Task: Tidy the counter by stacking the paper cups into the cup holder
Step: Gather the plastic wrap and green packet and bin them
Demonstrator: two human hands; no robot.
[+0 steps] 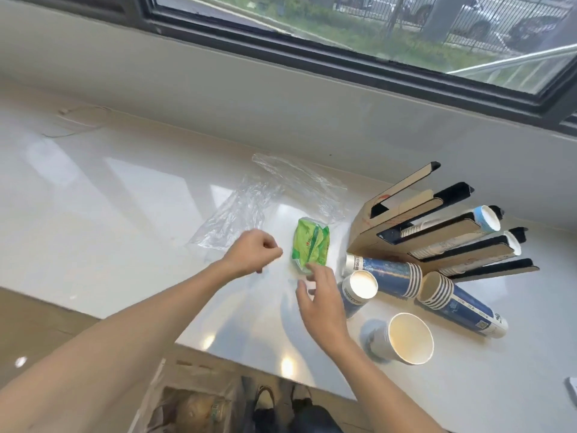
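So the white counter (125,189) runs under a window, and both bare hands are out over it with nothing in them. The left hand (253,256) is curled into a loose fist, fingers tucked under, hovering just left of a green packet (310,245). The right hand (321,300) is open with the fingers loosely spread, fingertips right at the near edge of that packet, though I can't tell if they actually touch it.

The cups are all off to the right of the right hand. Closest is a short stack of blue paper cups (357,290) with its mouth facing up, just beside the hand's knuckles. Behind it a longer stack (384,275) lies on its side. Another lying stack (462,304) sits further right, angled towards the near right. A single loose cup (406,339) is tipped over near the counter's front edge, white inside showing.

The cardboard cup holder (437,226) is at the far right, near the wall, its slots fanning out to the right, and a couple of slots have cups in them.

A crumpled clear plastic wrapper (265,198) lies far of the hands. Down below the counter edge there's a bin with a plastic liner (190,404).
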